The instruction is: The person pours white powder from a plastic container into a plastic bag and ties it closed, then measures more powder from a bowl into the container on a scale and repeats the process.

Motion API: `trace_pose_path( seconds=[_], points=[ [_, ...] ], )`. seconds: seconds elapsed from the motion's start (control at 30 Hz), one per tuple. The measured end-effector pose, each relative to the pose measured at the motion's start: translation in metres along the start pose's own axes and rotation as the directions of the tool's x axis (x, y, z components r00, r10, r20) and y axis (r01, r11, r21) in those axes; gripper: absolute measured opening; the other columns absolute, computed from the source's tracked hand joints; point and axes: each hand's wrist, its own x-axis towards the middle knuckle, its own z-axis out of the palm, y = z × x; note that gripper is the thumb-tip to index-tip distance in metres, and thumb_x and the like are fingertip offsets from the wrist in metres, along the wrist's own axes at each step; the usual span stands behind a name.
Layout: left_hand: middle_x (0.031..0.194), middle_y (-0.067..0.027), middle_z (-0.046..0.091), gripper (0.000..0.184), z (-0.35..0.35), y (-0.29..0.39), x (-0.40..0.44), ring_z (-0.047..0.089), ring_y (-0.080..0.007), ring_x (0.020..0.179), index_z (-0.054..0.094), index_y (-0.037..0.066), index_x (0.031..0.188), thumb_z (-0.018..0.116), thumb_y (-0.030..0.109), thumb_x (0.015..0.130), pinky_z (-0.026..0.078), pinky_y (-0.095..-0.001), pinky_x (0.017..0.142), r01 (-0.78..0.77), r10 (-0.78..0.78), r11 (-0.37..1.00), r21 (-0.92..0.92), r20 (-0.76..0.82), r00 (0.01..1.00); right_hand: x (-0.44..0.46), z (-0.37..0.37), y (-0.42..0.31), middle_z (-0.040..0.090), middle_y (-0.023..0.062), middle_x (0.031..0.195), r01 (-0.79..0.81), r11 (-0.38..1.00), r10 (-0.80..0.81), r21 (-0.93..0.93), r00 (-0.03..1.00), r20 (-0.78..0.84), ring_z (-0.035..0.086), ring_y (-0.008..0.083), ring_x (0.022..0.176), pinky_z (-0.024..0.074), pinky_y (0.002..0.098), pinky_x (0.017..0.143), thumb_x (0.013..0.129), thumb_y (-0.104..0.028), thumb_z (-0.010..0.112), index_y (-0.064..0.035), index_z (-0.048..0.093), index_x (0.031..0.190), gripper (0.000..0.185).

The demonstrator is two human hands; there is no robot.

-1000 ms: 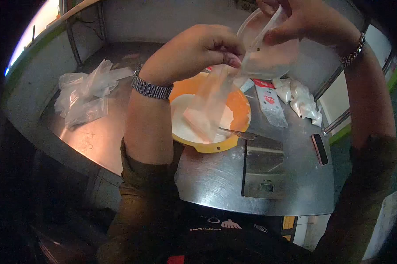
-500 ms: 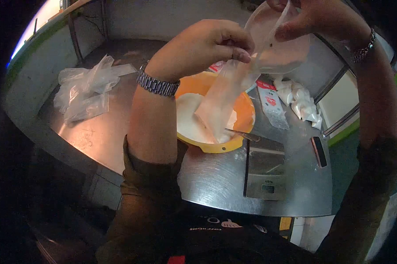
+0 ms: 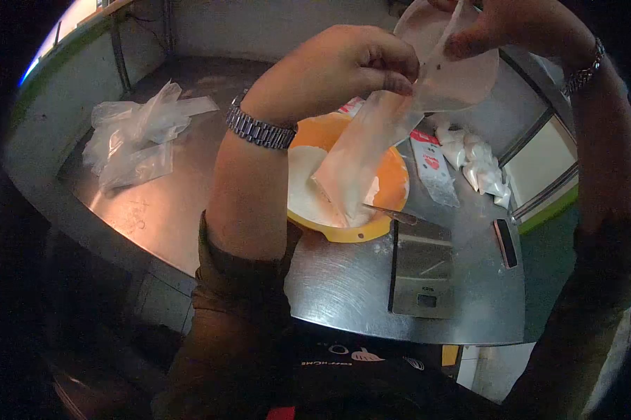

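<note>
My left hand pinches the upper part of a clear plastic bag, which hangs over a yellow-orange bowl. White powder lies in the bowl, and the bag's lower corner reaches down to it. At the upper right, my right hand grips a translucent plastic container, tilted beside the bag's mouth. Part of that hand is cut off by the top edge. A metal utensil rests over the bowl's right rim.
A kitchen scale and a phone lie on the metal table. Empty plastic bags are piled at left. Behind the scale are a red-and-white packet and several tied bags of white powder.
Both hands, the bag and the container have shifted slightly up and to the right in the view. Both grips look the same.
</note>
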Motion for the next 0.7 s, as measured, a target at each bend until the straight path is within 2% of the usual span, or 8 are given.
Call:
trace_pose_path(
  seconds=[0.07, 0.2, 0.27, 0.3, 0.37, 0.5, 0.57, 0.7],
  points=[
    [0.081, -0.0038, 0.059, 0.013, 0.001, -0.002, 0.0, 0.056, -0.0112, 0.079, 0.06, -0.002, 0.089, 0.062, 0.007, 0.08, 0.046, -0.0253, 0.073, -0.051, 0.051, 0.998, -0.023, -0.015, 0.999, 0.005, -0.002, 0.007, 0.058, 0.002, 0.072, 0.05, 0.999, -0.051, 0.015, 0.998, 0.037, 0.053, 0.0112, 0.066, 0.0446, 0.0316, 0.061, 0.069, -0.028, 0.077, -0.0073, 0.053, 0.08, 0.034],
    [0.08, -0.004, 0.059, 0.013, -0.001, 0.0, -0.001, 0.057, -0.011, 0.078, 0.06, -0.003, 0.089, 0.062, 0.007, 0.08, 0.046, -0.0251, 0.073, -0.045, 0.044, 0.997, -0.06, -0.011, 0.999, 0.006, 0.005, 0.01, 0.057, 0.0022, 0.072, 0.117, 0.993, -0.117, -0.014, 0.993, 0.006, 0.053, 0.0109, 0.067, 0.0444, 0.0315, 0.062, 0.069, -0.028, 0.077, -0.0082, 0.05, 0.076, 0.035],
    [0.08, -0.0039, 0.059, 0.012, 0.0, 0.003, -0.002, 0.056, -0.0109, 0.078, 0.06, -0.003, 0.088, 0.062, 0.007, 0.08, 0.046, -0.0251, 0.073, 0.022, -0.025, 0.997, -0.074, -0.038, 0.999, -0.015, 0.016, -0.006, 0.054, 0.0014, 0.07, 0.247, 0.968, -0.252, -0.051, 0.947, -0.198, 0.05, 0.0107, 0.065, 0.0432, 0.0314, 0.061, 0.069, -0.028, 0.077, -0.0088, 0.046, 0.074, 0.037],
    [0.08, -0.0039, 0.059, 0.012, -0.001, 0.002, -0.002, 0.056, -0.0109, 0.078, 0.06, -0.003, 0.088, 0.062, 0.007, 0.08, 0.046, -0.0251, 0.073, 0.022, -0.025, 0.997, -0.075, -0.04, 0.999, -0.012, 0.012, -0.005, 0.054, 0.0014, 0.07, 0.247, 0.968, -0.252, -0.052, 0.947, -0.197, 0.05, 0.0107, 0.065, 0.0432, 0.0314, 0.061, 0.069, -0.028, 0.077, -0.0088, 0.046, 0.074, 0.037],
    [0.08, -0.0038, 0.059, 0.012, -0.002, -0.001, -0.002, 0.057, -0.0113, 0.077, 0.06, -0.002, 0.087, 0.062, 0.007, 0.08, 0.046, -0.0256, 0.074, 0.032, -0.035, 0.998, -0.061, -0.035, 0.999, 0.0, -0.003, -0.002, 0.06, 0.0043, 0.077, 0.155, 0.978, -0.161, -0.141, 0.987, -0.03, 0.055, 0.0129, 0.07, 0.0456, 0.0311, 0.065, 0.068, -0.027, 0.077, -0.0058, 0.054, 0.081, 0.034],
    [0.079, -0.0038, 0.059, 0.012, -0.004, -0.002, -0.003, 0.057, -0.0117, 0.077, 0.06, -0.002, 0.086, 0.062, 0.008, 0.08, 0.046, -0.0259, 0.074, 0.036, -0.041, 0.994, -0.1, -0.039, 0.998, 0.006, -0.008, 0.001, 0.061, 0.0056, 0.079, 0.136, 0.988, -0.13, -0.073, 0.988, 0.081, 0.057, 0.0139, 0.071, 0.0453, 0.0302, 0.065, 0.068, -0.026, 0.077, -0.0038, 0.056, 0.086, 0.036],
    [0.079, -0.004, 0.059, 0.011, -0.004, -0.002, -0.003, 0.057, -0.012, 0.077, 0.06, -0.002, 0.085, 0.062, 0.008, 0.08, 0.046, -0.0259, 0.074, 0.05, -0.053, 0.998, -0.046, -0.071, 0.996, -0.012, 0.008, -0.011, 0.062, 0.0077, 0.081, 0.264, 0.947, -0.298, -0.182, 0.934, -0.199, 0.058, 0.0142, 0.075, 0.047, 0.0296, 0.068, 0.068, -0.025, 0.078, -0.003, 0.057, 0.089, 0.037],
    [0.08, -0.0043, 0.06, 0.01, -0.006, -0.002, -0.005, 0.057, -0.0122, 0.078, 0.061, -0.001, 0.085, 0.063, 0.008, 0.079, 0.046, -0.0254, 0.074, 0.05, -0.059, 0.992, -0.116, -0.084, 0.995, -0.01, 0.009, -0.014, 0.062, 0.009, 0.082, 0.263, 0.957, -0.285, -0.124, 0.933, -0.22, 0.059, 0.0139, 0.077, 0.0484, 0.0299, 0.071, 0.068, -0.026, 0.078, -0.0034, 0.057, 0.091, 0.038]
  ],
)
